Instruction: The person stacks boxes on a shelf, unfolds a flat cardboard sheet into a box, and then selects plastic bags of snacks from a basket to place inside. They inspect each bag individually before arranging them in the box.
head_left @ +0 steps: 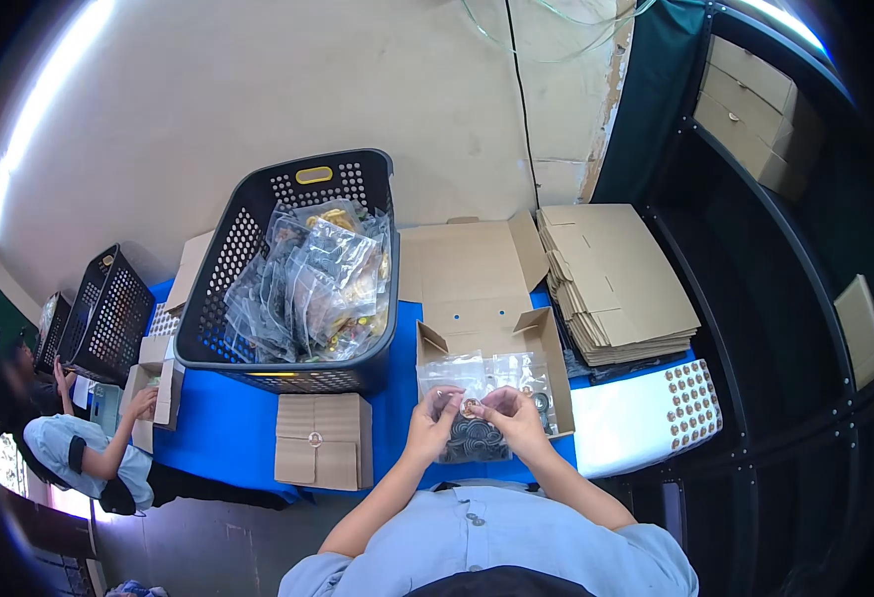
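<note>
Over the near side of an open cardboard box (556,383), my left hand (437,418) and my right hand (514,418) come close together. Their fingers are closed at a small round sticker (472,408) between them. Clear plastic bags (477,438) with dark round pieces lie in the box just beneath my hands. To the right, a white sheet (616,423) carries rows of round brown stickers. A closed cardboard box (315,441) with a round sticker on it stands to the left of my hands.
A black basket (362,373) full of bagged items stands left of centre on the blue table (213,428). Flattened cardboard boxes (621,284) are stacked at the back right. Dark shelves with cartons (745,114) rise at right. A co-worker (89,448) handles a box at far left.
</note>
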### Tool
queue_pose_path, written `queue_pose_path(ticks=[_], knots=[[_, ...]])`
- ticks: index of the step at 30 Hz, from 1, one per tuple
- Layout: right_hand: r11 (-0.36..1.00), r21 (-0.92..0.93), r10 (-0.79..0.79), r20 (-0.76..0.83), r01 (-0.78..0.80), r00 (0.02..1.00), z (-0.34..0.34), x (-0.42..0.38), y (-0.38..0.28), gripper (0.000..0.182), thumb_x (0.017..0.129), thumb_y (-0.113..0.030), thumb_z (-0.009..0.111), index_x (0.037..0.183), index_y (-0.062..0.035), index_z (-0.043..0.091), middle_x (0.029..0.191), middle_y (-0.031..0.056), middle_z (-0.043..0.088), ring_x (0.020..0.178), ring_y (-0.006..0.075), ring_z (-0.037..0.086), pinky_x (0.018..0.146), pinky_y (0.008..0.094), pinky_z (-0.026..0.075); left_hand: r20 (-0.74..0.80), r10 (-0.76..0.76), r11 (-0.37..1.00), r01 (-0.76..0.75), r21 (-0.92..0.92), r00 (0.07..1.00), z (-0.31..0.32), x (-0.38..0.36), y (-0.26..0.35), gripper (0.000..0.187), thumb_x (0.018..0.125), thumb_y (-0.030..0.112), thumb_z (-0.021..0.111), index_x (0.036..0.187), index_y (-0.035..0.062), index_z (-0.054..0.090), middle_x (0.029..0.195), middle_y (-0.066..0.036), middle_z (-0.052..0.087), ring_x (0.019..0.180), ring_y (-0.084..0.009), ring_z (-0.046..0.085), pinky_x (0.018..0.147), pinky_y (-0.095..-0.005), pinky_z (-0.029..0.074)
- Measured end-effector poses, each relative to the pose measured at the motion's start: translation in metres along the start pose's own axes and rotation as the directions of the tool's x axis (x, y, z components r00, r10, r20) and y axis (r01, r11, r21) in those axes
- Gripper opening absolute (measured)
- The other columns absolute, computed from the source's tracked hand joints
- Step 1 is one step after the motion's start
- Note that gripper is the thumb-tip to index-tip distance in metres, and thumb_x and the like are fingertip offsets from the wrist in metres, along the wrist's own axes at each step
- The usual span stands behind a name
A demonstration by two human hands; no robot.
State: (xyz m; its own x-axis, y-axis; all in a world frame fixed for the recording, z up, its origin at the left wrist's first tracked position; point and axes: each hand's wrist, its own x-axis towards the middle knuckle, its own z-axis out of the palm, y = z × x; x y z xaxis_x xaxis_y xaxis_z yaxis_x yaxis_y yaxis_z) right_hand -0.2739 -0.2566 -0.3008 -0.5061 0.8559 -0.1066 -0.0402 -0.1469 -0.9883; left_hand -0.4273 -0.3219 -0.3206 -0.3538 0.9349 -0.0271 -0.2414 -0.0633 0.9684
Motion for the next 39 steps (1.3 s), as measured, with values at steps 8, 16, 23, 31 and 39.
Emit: queue_pose_path(ticks=[8,16,23,31,39], knots=[[0.981,0.195,0.016,-0.035,-0.009,0.999,-0.003,0.001,-0.007,0.021,0.084,-0.010,0.069,0.100,0.0001,0.060,0.086,0.0046,0.066,0.081,0.0103,0.060,0.073,0.0241,0.045,0.278,0.042,0.993,-0.070,0.092,0.960,0.001,-0.009,0.009,0.052,0.084,0.007,0.069,0.129,0.0056,0.043,0.098,-0.005,0.062,0.096,-0.0131,0.057,0.089,-0.0294,0.042],[0.992,0.121,-0.036,0.077,0.026,0.996,-0.011,-0.001,-0.021,0.011,0.085,-0.011,0.069,0.090,-0.0014,0.069,0.086,0.0034,0.066,0.079,0.0081,0.056,0.072,0.0255,0.045,0.221,0.040,0.999,-0.047,0.027,0.974,-0.007,-0.007,0.016,0.044,0.080,0.005,0.074,0.119,0.0033,0.053,0.096,-0.005,0.063,0.095,-0.0130,0.059,0.086,-0.0299,0.046],[0.991,0.126,-0.071,0.145,0.052,0.987,-0.012,-0.005,-0.015,0.021,0.092,-0.016,0.061,0.101,0.0025,0.065,0.093,0.0058,0.066,0.087,0.0103,0.060,0.080,0.0248,0.047,0.175,0.031,0.995,-0.047,0.088,0.984,-0.010,-0.004,0.040,0.018,0.089,0.014,0.065,0.097,-0.0015,0.070,0.088,-0.010,0.070,0.087,-0.0129,0.063,0.080,-0.0282,0.050],[0.993,0.112,-0.004,0.378,-0.042,0.926,-0.034,-0.011,-0.041,0.037,0.100,-0.029,0.045,0.110,0.0016,0.063,0.099,0.0059,0.067,0.095,0.0109,0.058,0.090,0.0277,0.042,0.526,-0.021,1.000,0.016,0.015,0.850,-0.032,-0.008,0.063,0.042,0.097,0.028,0.050,0.128,-0.0009,0.054,0.108,-0.012,0.067,0.100,-0.0194,0.062,0.097,-0.0334,0.042],[0.844,-0.259,-0.422,0.221,0.470,0.879,-0.008,-0.018,-0.056,0.042,0.098,-0.029,0.045,0.130,-0.0016,0.052,0.122,0.0140,0.056,0.111,0.0246,0.051,0.096,0.0353,0.039,0.305,0.231,0.944,-0.289,0.159,0.924,-0.012,-0.015,0.047,0.064,0.092,0.033,0.058,0.142,0.0005,0.034,0.136,-0.014,0.048,0.130,-0.0233,0.041,0.107,-0.0366,0.032]])
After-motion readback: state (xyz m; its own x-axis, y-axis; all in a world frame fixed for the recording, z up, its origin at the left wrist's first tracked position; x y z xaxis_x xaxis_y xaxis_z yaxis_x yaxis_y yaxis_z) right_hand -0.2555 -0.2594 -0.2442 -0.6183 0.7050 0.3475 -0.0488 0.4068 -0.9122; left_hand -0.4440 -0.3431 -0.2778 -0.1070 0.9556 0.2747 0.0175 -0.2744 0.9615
